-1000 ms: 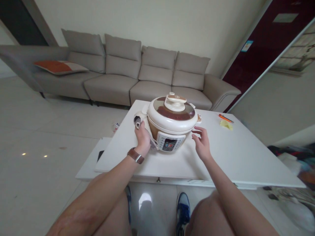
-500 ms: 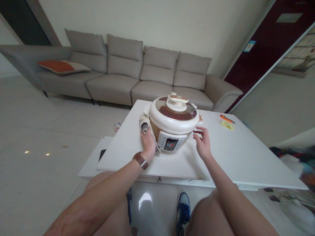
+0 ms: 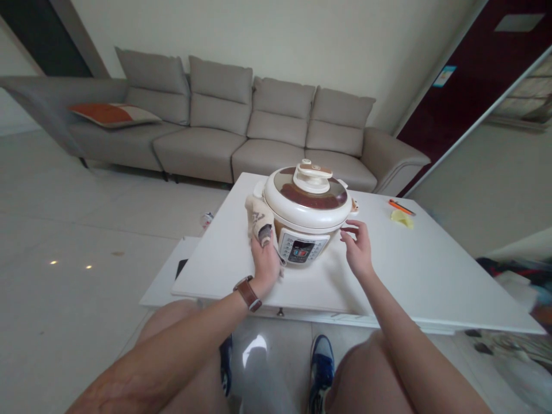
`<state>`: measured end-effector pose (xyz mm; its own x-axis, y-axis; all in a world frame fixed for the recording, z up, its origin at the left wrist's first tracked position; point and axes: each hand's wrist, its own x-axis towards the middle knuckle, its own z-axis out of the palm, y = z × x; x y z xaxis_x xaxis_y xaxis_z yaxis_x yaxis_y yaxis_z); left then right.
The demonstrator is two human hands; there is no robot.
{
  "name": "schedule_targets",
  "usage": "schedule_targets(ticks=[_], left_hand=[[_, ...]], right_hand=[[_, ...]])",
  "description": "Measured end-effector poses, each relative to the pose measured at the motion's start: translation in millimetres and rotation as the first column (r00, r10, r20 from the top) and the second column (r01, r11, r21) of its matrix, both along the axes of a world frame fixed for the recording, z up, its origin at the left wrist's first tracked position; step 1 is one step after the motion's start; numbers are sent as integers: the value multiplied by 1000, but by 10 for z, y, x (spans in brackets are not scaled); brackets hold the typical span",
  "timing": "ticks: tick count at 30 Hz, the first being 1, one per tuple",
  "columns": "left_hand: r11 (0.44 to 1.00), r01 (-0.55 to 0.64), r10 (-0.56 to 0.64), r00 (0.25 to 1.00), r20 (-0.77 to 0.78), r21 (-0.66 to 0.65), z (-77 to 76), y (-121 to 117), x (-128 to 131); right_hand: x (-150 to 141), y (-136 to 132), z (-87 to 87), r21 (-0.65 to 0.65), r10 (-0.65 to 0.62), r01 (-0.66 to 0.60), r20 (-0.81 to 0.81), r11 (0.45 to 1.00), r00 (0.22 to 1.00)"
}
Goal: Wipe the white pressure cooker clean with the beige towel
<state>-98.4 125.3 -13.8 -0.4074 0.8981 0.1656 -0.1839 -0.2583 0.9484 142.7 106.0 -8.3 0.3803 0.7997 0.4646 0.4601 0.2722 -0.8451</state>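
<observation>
A cream and brown electric pressure cooker (image 3: 308,213) stands on a white table (image 3: 409,276), its lid on and its control panel facing me. My left hand (image 3: 266,260), with a brown watch on the wrist, is closed on a pale cloth (image 3: 259,218) pressed against the cooker's left side. My right hand (image 3: 359,248) is at the cooker's right side, fingers apart and curved, fingertips near or touching the body.
An orange-handled tool (image 3: 402,207) and a yellow scrap (image 3: 401,217) lie at the table's far right. A grey sofa (image 3: 241,138) stands behind. A lower white shelf holds a dark phone (image 3: 180,268) on the left. My knees and blue shoes are below the table edge.
My left hand with the cloth has slid rightward and forward along the cooker's left side, toward the control panel. The right hand has stayed beside the cooker.
</observation>
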Motion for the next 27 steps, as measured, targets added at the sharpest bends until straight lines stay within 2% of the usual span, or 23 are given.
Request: schedule_targets(ticks=[4, 8, 13, 16, 23, 27], left_hand=[[993, 104, -100, 991, -84, 48, -150, -303, 120], [989, 142, -140, 989, -41, 31, -138, -395, 136], [996, 89, -89, 996, 16, -21, -1, -287, 100], [998, 43, -42, 999, 32, -48, 20, -168, 90], [983, 0, 18, 995, 96, -184, -135, 136, 92], [991, -7, 17, 997, 71, -131, -173, 151, 132]], right_hand=[[1, -1, 1, -2, 2, -2, -3, 1000, 1000], [-1, -7, 11, -5, 4, -4, 1, 1000, 1000], [-17, -29, 35, -21, 3, -2, 10, 1000, 1000], [-22, -46, 39, -30, 7, -6, 19, 1000, 1000], [-21, -70, 13, -77, -1, 4, 35, 997, 999], [-38, -62, -12, -150, -20, 11, -55, 989, 998]])
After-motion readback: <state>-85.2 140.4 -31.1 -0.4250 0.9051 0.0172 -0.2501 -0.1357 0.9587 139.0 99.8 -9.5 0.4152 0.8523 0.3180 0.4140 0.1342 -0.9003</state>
